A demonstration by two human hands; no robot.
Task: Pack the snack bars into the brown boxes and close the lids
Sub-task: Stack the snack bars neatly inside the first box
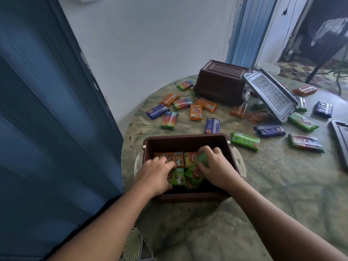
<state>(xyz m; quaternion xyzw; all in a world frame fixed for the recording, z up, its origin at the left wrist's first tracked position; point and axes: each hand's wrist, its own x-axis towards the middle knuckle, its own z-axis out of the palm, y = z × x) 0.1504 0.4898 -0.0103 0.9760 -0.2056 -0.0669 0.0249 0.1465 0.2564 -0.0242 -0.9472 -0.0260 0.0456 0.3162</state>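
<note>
An open brown box point(188, 138) stands on the table in front of me with several snack bars inside, orange ones point(174, 157) at the back and green ones point(178, 178) in front. Both hands reach into it. My left hand point(154, 174) rests with curled fingers on the bars at the left. My right hand point(216, 166) grips a tilted green bar point(195, 171). A second brown box point(220, 81) lies upside down at the back. Several loose bars point(244, 140) in orange, blue and green wrappers lie scattered across the table.
A grey lid point(271, 93) leans against the upturned box. Another dark lid point(340, 144) lies at the right edge. A blue door is at the left, a white wall behind, and the round table point(273, 185) has a green patterned cloth.
</note>
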